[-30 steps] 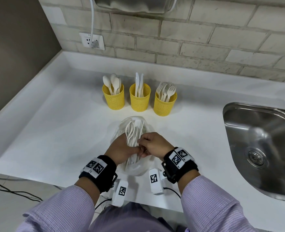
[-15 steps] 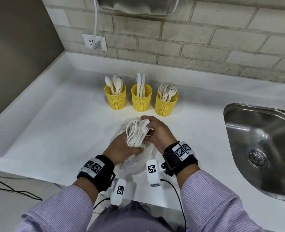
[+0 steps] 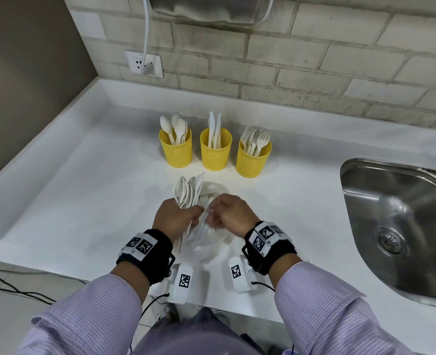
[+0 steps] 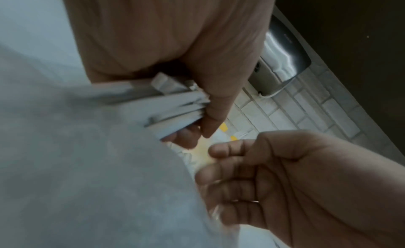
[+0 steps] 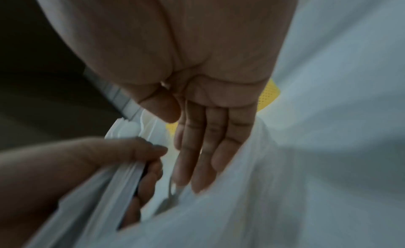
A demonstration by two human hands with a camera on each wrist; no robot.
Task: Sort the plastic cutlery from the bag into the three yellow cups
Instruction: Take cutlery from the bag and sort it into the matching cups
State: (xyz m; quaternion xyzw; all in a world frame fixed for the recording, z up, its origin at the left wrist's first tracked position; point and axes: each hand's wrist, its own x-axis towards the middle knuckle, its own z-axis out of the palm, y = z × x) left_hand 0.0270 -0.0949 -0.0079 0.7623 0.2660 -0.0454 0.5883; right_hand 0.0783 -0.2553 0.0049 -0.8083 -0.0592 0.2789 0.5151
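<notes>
Three yellow mesh cups stand in a row: the left cup (image 3: 176, 151) holds spoons, the middle cup (image 3: 215, 151) knives, the right cup (image 3: 253, 158) forks. In front of them my left hand (image 3: 178, 219) grips a bundle of white cutlery (image 3: 189, 192) by its handles, spoon bowls and a knife tip fanning up and to the left. The bundle's handles (image 4: 175, 104) sit between thumb and fingers. The clear plastic bag (image 3: 209, 243) lies crumpled under both hands. My right hand (image 3: 224, 213) hovers beside the bundle with fingers (image 5: 201, 147) straight, their tips at the bag's film (image 5: 295, 199).
A steel sink (image 3: 396, 213) is set into the white counter (image 3: 83, 201) at the right. A wall socket (image 3: 144, 64) with a plugged cable sits on the brick wall behind. The counter's front edge runs just under my wrists.
My right hand came back from the tops of the cutlery to beside the handles. My left hand lifted the bundle so it fans out above the bag.
</notes>
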